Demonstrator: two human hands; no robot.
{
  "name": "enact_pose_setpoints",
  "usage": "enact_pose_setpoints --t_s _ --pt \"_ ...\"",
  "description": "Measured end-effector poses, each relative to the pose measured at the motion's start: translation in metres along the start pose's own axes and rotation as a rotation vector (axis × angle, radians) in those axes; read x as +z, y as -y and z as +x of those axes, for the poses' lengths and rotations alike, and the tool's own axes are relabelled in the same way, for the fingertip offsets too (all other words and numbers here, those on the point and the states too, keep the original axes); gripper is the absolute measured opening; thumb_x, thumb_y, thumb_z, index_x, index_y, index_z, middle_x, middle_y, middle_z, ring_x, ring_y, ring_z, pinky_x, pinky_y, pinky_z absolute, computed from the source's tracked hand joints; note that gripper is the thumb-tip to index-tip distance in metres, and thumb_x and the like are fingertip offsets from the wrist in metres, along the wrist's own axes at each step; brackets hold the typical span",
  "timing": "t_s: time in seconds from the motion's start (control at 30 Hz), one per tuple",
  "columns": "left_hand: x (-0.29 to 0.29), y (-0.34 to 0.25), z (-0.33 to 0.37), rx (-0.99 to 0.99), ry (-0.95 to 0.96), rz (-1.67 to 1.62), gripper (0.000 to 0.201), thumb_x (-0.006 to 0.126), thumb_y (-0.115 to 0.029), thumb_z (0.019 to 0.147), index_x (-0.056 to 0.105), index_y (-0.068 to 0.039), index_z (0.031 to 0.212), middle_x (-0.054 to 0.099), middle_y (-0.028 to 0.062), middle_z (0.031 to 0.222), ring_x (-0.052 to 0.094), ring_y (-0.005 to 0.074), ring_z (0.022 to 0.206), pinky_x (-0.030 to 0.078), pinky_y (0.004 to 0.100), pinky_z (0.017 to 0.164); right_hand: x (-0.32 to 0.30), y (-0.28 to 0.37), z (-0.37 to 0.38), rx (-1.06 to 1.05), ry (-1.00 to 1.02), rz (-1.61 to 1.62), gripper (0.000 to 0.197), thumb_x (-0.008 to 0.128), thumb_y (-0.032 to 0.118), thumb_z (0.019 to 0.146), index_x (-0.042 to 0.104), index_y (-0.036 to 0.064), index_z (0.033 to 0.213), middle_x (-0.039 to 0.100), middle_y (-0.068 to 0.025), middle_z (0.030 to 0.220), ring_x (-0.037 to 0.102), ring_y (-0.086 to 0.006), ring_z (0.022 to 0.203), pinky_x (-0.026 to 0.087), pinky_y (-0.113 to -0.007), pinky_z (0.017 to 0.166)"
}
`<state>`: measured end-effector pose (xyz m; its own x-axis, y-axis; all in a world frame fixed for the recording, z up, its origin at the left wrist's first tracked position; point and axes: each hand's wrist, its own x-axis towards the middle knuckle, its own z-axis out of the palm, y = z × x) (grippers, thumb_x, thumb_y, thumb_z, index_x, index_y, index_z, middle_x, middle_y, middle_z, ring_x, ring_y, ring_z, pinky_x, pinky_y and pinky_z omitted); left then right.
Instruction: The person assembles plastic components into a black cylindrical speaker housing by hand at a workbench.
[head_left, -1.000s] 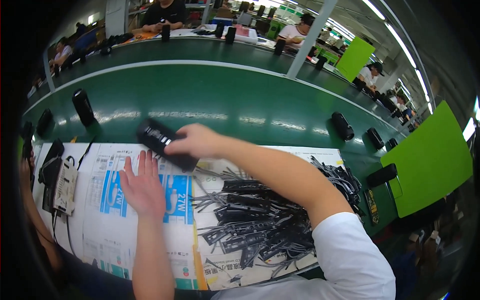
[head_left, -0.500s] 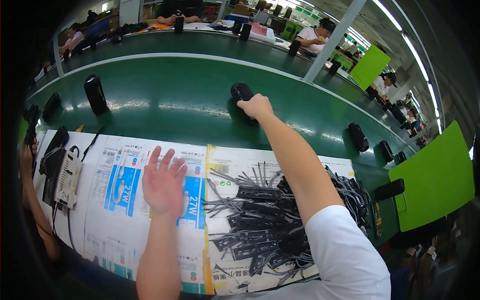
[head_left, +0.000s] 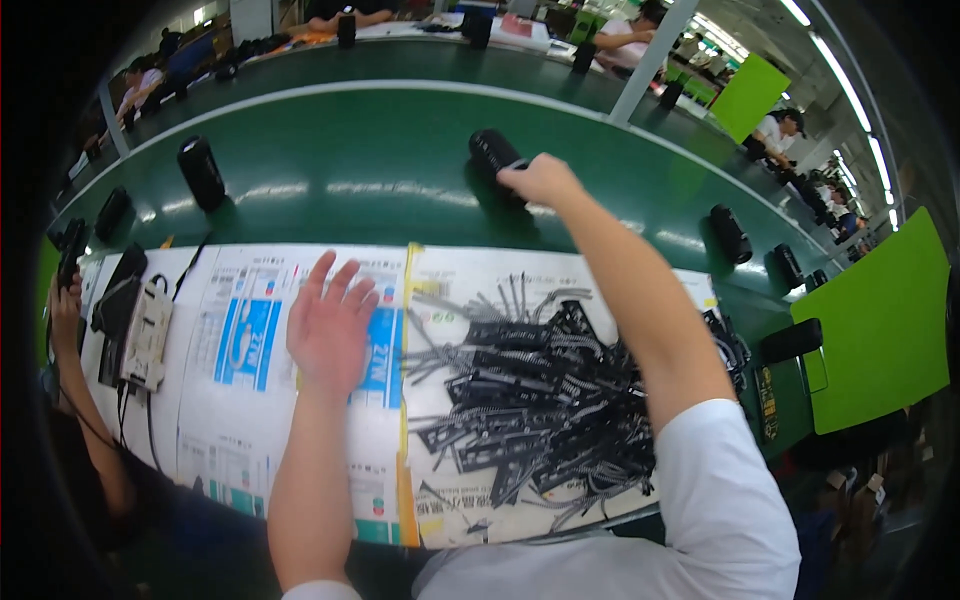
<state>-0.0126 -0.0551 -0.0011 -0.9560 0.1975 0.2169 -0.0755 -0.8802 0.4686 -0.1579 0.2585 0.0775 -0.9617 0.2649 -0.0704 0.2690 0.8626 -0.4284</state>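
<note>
My right hand [head_left: 545, 182] reaches over the green conveyor surface [head_left: 350, 150] and is closed round the near end of a black cylindrical speaker [head_left: 494, 155]. The speaker leans, its far end pointing away and to the left. Palm up and fingers spread, my left hand [head_left: 330, 330] hovers empty over a white printed cardboard sheet [head_left: 215, 430]. Under my right forearm lies a pile of black strips with grey braided cords [head_left: 530, 400], heaped on the right part of the cardboard.
A black speaker [head_left: 201, 172] stands on the belt at left; others [head_left: 731, 234] are at right. A white device with cables [head_left: 148, 335] lies at left beside another person's hand [head_left: 66, 300]. A green panel [head_left: 885, 330] rises at right. Co-workers sit beyond the belt.
The view has shifted, so the table and belt appear higher. My right hand still grips the speaker, which now shows more of its length. My left hand stays open.
</note>
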Motion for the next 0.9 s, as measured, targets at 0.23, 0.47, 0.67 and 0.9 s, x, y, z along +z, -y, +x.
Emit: enact_pose_setpoints --t_s 0.23,0.47,0.67,0.9 --pt "-0.001 -0.002 -0.001 0.033 -0.034 0.094 0.048 0.042 -0.033 0.094 0.038 -0.006 0.133 0.050 0.0133 0.121 0.054 0.0242 0.106 0.042 0.0382 0.095 -0.032 -0.026 -0.126 -0.738 0.169 -0.011 0.025 0.064 0.022 0.081 0.067 0.0045 0.099 0.066 -0.0136 0.086 0.063 -0.0260 0.077 0.050 -0.035 0.072" --pt "-0.005 -0.003 -0.005 0.035 -0.028 0.176 0.045 0.043 -0.032 0.095 0.040 -0.007 0.131 0.051 0.0128 0.119 0.055 0.0235 0.104 0.042 0.0373 0.094 -0.022 -0.034 -0.198 -0.456 0.266 -0.187 0.024 0.066 0.030 0.081 0.072 0.0072 0.084 0.068 -0.0114 0.077 0.064 -0.0255 0.068 0.050 -0.033 0.064" --pt "0.004 0.000 -0.015 0.052 -0.025 0.108 0.044 0.045 -0.032 0.095 0.041 -0.007 0.131 0.054 0.0122 0.115 0.056 0.0234 0.100 0.043 0.0370 0.092 -0.033 -0.050 -0.218 -0.546 0.260 0.009 0.020 0.067 0.025 0.077 0.066 0.0047 0.078 0.065 -0.0110 0.073 0.063 -0.0281 0.072 0.049 -0.037 0.065" --pt "0.006 0.003 -0.013 0.036 -0.044 0.159 0.044 0.045 -0.031 0.095 0.042 -0.007 0.130 0.055 0.0116 0.114 0.056 0.0213 0.100 0.043 0.0359 0.091 -0.048 -0.074 -0.238 -0.536 0.185 -0.021 0.014 0.064 0.012 0.079 0.064 0.0008 0.087 0.063 -0.0094 0.073 0.059 -0.0202 0.062 0.046 -0.032 0.059"
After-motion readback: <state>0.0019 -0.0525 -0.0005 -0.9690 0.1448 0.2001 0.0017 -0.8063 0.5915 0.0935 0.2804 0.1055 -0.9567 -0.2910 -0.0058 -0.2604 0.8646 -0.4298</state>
